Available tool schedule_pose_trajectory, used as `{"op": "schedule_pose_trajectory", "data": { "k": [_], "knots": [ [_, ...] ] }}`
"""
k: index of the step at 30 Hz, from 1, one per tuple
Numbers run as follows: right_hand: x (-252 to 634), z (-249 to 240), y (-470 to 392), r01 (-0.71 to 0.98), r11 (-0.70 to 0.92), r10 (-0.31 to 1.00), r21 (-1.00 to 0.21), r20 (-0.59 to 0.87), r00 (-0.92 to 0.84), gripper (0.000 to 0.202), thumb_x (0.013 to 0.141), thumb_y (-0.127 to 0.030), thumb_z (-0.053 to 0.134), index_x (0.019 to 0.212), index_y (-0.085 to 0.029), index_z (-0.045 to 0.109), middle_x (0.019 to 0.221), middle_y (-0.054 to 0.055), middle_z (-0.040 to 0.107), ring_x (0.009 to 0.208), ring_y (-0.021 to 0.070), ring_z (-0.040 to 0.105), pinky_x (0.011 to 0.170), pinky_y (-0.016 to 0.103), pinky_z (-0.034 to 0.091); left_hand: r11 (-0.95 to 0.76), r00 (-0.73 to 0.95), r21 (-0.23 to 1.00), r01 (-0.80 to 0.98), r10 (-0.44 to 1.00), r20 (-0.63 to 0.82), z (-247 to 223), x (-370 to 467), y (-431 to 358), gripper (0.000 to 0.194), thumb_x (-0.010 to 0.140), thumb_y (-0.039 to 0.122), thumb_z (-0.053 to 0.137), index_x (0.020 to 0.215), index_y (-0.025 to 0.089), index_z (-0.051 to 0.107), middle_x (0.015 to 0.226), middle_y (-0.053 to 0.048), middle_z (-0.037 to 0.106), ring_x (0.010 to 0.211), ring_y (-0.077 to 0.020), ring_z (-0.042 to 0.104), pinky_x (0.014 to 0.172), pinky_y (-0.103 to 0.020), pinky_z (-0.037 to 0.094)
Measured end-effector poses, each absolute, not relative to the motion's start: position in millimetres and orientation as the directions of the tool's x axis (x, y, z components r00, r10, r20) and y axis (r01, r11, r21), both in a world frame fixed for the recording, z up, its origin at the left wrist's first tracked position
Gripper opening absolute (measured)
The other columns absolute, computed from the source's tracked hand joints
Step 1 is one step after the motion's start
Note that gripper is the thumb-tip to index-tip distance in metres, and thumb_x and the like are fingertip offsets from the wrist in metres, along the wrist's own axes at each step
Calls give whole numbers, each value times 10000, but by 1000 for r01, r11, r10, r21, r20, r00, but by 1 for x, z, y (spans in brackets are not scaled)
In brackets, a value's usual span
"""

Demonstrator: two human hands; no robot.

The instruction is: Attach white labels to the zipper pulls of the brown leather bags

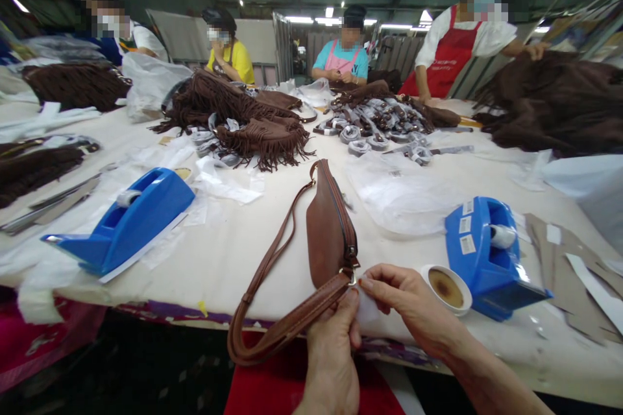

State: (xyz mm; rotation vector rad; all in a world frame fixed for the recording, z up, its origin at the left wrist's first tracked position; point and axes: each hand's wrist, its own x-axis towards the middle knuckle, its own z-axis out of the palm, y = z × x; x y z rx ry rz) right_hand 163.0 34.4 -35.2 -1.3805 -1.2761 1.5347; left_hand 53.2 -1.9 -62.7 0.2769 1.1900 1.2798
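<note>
A brown leather belt bag (327, 227) lies on the table in front of me, its zipper along the right side. Its strap (263, 272) loops out to the left and back to the bag's near end, where a metal clasp (352, 277) joins them. My left hand (333, 343) is closed around the strap just below the clasp, thumb on top. Beside the clasp, my right hand (396, 292) has thumb and forefinger pinched together; whatever is between them is too small to make out. A small white cup of brown liquid (445, 288) stands just right of that hand.
Blue tape dispensers stand at left (131, 220) and right (481, 253). Fringed brown bags (233, 110) and wrapped straps (379, 123) are heaped further back. A plastic bag (396, 191) and cardboard pieces (559, 266) lie rightward. Several co-workers are across the table.
</note>
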Motion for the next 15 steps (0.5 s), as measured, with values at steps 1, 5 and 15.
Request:
{"op": "schedule_pose_trajectory", "data": {
  "k": [1,5,15],
  "knots": [
    [163,-35,34,107,-269,942,-957,-284,-177,291,696,-422,643,676,-132,624,565,-40,486,522,76,377,493,214,305,348,-164,732,-585,834,-527,-63,54,-2,409,601,336,725,432,169,392,385,75,339,412,-50,273,441,-201,219],
    [163,-35,27,156,-240,963,-958,-256,-89,299,694,-434,640,714,-136,622,606,-23,526,546,88,417,497,213,332,353,-171,713,-605,818,-550,-62,56,-1,387,543,314,757,435,167,416,378,81,327,398,-46,266,426,-207,189],
    [151,-56,-2,245,-85,986,-966,-46,161,241,729,-409,610,725,-171,573,641,7,575,583,136,540,530,227,438,345,-206,613,-711,731,-650,-47,56,2,220,480,194,775,596,146,595,507,50,512,450,-61,377,442,-206,274]
  ]
}}
